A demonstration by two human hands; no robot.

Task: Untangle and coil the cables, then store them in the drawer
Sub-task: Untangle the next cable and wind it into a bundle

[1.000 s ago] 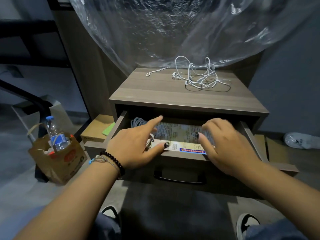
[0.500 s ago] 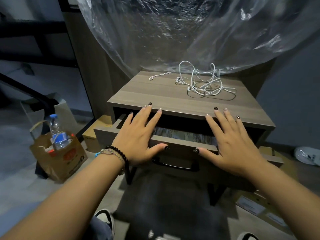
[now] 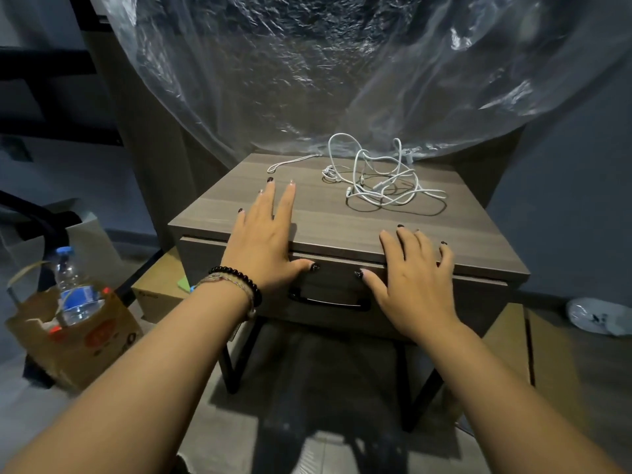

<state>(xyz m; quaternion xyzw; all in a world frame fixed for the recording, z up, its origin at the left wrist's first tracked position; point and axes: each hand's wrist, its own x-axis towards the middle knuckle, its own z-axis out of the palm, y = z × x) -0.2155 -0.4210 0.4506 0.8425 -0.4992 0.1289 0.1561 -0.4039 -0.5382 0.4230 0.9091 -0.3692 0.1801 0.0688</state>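
Observation:
A tangle of white cables lies on the far right of the wooden nightstand top, with one loose strand trailing to the left. The drawer with its black handle is pushed in flush. My left hand lies flat over the front edge, fingers straight on the top, thumb on the drawer front. My right hand lies flat the same way to the right of it. Neither hand holds anything, and both are short of the cables.
A crinkled clear plastic sheet hangs behind the nightstand. A paper bag with a water bottle stands on the floor at left, a cardboard box beside it. A white shoe lies at right.
The drawer went from open to fully pushed in under both palms. My hands slid forward with it and my fingers now rest on the nightstand top.

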